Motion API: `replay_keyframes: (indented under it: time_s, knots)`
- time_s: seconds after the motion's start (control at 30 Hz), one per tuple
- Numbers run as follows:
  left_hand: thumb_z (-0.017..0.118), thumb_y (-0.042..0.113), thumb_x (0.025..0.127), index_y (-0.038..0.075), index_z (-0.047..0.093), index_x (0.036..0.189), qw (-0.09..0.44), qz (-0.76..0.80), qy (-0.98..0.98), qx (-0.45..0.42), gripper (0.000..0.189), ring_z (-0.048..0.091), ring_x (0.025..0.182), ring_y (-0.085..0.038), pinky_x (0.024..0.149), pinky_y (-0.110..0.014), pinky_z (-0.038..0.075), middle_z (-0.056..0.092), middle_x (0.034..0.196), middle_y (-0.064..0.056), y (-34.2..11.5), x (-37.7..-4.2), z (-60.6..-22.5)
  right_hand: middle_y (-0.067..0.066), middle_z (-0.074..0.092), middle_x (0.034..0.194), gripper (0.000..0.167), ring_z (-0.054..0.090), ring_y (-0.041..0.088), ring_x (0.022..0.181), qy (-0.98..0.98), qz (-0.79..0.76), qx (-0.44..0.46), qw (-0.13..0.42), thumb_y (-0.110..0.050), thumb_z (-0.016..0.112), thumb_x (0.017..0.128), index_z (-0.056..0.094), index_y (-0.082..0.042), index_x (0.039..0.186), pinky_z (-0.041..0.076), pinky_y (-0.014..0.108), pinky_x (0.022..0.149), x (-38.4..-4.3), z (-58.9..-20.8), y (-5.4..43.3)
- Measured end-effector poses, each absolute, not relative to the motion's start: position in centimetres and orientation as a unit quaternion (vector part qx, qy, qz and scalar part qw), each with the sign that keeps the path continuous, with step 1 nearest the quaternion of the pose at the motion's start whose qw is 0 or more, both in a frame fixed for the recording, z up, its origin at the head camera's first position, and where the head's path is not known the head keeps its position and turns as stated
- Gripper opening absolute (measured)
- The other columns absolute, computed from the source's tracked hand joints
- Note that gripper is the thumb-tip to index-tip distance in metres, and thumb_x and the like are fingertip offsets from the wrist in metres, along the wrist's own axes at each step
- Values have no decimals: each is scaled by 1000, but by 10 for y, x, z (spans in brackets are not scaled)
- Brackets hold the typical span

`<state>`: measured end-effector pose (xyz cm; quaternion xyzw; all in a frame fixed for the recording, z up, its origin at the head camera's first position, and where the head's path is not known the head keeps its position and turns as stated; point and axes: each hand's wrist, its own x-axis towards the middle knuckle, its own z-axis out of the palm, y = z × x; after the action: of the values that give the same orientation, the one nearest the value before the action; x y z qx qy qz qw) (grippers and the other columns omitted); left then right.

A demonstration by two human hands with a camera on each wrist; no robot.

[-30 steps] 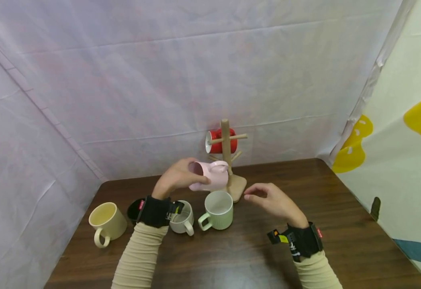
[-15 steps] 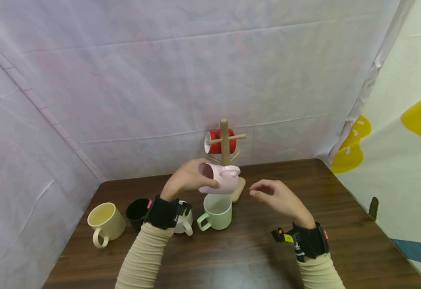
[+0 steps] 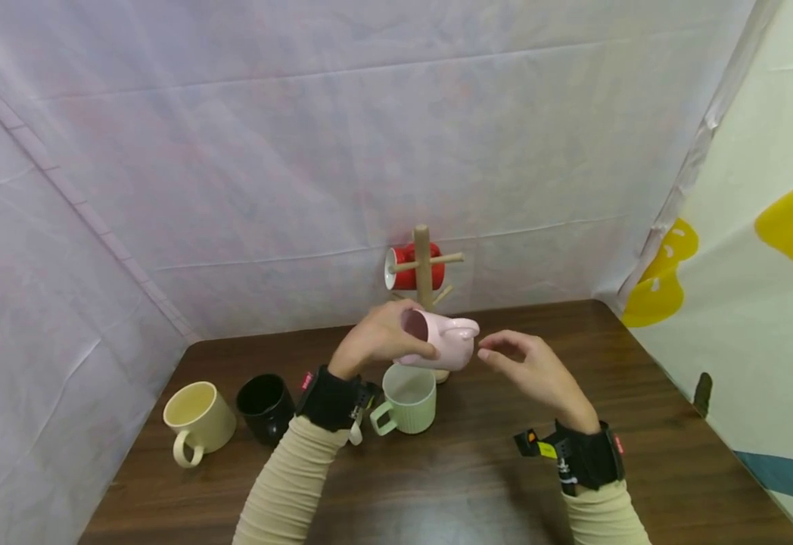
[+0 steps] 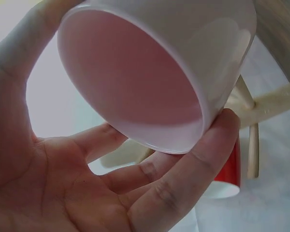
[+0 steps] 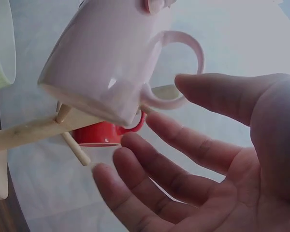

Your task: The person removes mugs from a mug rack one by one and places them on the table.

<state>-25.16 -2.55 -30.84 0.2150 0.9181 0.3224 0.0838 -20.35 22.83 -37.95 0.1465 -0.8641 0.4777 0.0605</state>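
Note:
My left hand (image 3: 383,337) holds a pink mug (image 3: 452,350) tipped on its side, thumb and fingers around its rim end. The mug's mouth faces my left palm, and its pink inside (image 4: 135,77) fills much of the left wrist view. Its handle (image 3: 462,328) points up and to the right. Just right of the mug is my right hand (image 3: 536,371), fingers loosely bent and holding nothing. In the right wrist view the thumb tip (image 5: 186,87) overlaps the mug handle, with the other fingers below it. Behind the mug rises a wooden mug tree (image 3: 422,280), its base mostly hidden.
A red mug (image 3: 406,282) hangs on the tree's upper part. Below the pink mug stands a ribbed light green mug (image 3: 415,412). Farther left are a black mug (image 3: 265,416) and a yellow mug (image 3: 213,424). A pale mug's handle (image 3: 356,433) shows beside my left wrist.
My left hand has carried the pink mug rightward, past the front of the tree, close to my right hand. The right hand has shifted slightly right and up.

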Motion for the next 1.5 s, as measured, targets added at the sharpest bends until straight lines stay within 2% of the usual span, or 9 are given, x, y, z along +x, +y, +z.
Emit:
replay_keyframes:
  time_s: [0.17,0.4,0.53,0.7,1.0,1.33,1.5]
  knots:
    - [88,34,69,16,65,108,85,323,916,220,48,61,88,-16,72,-31,51,66,99,1,-16,-250,-312,7,69,114,32,63,20,101,-857,493,125,84,-32,71,93,69,-10,115,51,31,82,-203,-379,231]
    - [88,32,69,16,65,103,78,306,920,232,45,60,85,-15,70,-30,50,65,93,2,-6,-250,-317,7,68,115,36,62,20,104,-842,517,126,87,-32,75,89,67,-11,117,52,28,82,-203,-380,232]
    - [87,30,68,15,65,98,63,293,920,252,40,60,82,-15,68,-29,50,65,88,3,0,-251,-319,7,68,117,35,63,21,100,-841,523,116,75,-34,74,90,68,-12,116,53,30,78,-203,-379,232]
    - [88,30,69,13,65,100,67,285,922,253,42,60,82,-14,68,-27,49,64,88,2,5,-252,-324,11,66,119,38,62,21,90,-842,526,110,55,-38,72,91,68,-11,117,54,33,71,-202,-379,232]
    - [88,34,69,13,64,113,87,252,932,246,54,60,83,-15,68,-28,50,65,93,2,15,-253,-329,9,69,107,28,62,20,86,-841,523,129,54,-35,71,92,72,-10,106,53,30,67,-204,-380,228]
    - [88,33,69,12,64,117,89,228,938,246,58,59,84,-15,69,-28,49,68,101,-3,22,-252,-333,6,67,88,15,57,17,76,-856,485,167,64,-22,67,96,71,-9,91,50,26,64,-207,-385,226]
    - [88,34,69,11,62,121,98,234,937,240,63,59,86,-16,70,-29,49,69,107,-6,21,-251,-335,4,65,83,15,55,14,73,-860,473,182,66,-19,64,97,69,-10,86,48,26,63,-210,-388,224]
